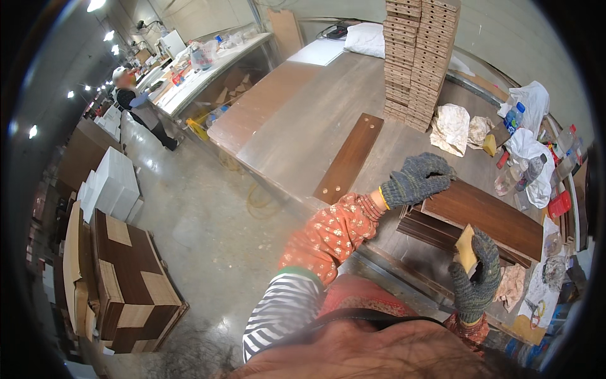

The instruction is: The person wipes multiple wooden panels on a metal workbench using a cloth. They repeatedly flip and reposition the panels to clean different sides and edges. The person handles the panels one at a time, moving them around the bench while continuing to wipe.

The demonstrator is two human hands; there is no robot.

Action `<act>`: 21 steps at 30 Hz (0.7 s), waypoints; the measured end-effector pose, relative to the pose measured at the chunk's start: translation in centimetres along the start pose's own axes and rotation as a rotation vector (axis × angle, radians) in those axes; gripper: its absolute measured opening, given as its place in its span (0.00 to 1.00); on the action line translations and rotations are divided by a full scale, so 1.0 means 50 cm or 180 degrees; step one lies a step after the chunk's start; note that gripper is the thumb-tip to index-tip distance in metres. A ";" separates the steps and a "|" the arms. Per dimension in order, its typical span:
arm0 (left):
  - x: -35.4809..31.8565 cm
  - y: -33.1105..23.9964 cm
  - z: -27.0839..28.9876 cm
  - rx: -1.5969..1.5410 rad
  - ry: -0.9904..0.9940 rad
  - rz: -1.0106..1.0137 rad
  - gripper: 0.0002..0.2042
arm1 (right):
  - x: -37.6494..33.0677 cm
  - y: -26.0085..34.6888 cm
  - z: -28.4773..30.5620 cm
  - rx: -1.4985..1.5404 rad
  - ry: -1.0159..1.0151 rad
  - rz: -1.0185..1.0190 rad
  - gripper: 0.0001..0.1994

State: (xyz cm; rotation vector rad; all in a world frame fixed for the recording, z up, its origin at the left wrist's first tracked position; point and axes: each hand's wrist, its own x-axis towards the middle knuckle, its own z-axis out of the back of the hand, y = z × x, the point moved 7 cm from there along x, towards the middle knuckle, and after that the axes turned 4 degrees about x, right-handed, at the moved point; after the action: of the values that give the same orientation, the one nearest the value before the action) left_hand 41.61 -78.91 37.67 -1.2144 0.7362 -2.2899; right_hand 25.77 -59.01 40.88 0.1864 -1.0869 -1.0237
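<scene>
A stack of dark brown wooden boards (435,235) lies in front of me on the table's right side, its top board (489,218) set askew over those beneath. My left hand (418,181), in a grey knitted glove, closes over the far left corner of that top board; its fingertips are partly hidden. In my right hand (478,278), gloved alike, a yellow sanding sponge (466,249) is pinched between thumb and fingers, close to the stack's near side. Further left, a single brown board (349,158) with round pale spots at both ends lies flat.
A tall pile of drilled chipboard strips (416,63) stands at the back of the table (284,126). Rags (449,129), bottles (514,117) and plastic bags crowd the right edge. Stacked panels (132,284) stand on the floor at left. Another person (142,104) works at a far bench (214,66).
</scene>
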 end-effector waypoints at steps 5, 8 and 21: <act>-0.002 0.008 -0.006 -0.0245 0.0325 0.0221 0.13 | 0.026 0.021 -0.007 -0.0152 -0.0145 0.0132 0.25; -0.008 -0.011 0.005 0.0127 0.0299 -0.0298 0.14 | 0.048 0.034 -0.026 -0.0755 -0.0090 0.0322 0.27; -0.013 -0.010 0.012 0.0550 -0.0059 -0.1017 0.15 | 0.100 0.080 -0.142 -0.1260 0.0412 0.1035 0.19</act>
State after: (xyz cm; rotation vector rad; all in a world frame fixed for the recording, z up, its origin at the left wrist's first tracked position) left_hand 42.40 -78.31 37.87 -1.3482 0.3462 -2.5302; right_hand 34.21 -62.98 42.87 -0.2350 -0.7485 -0.8975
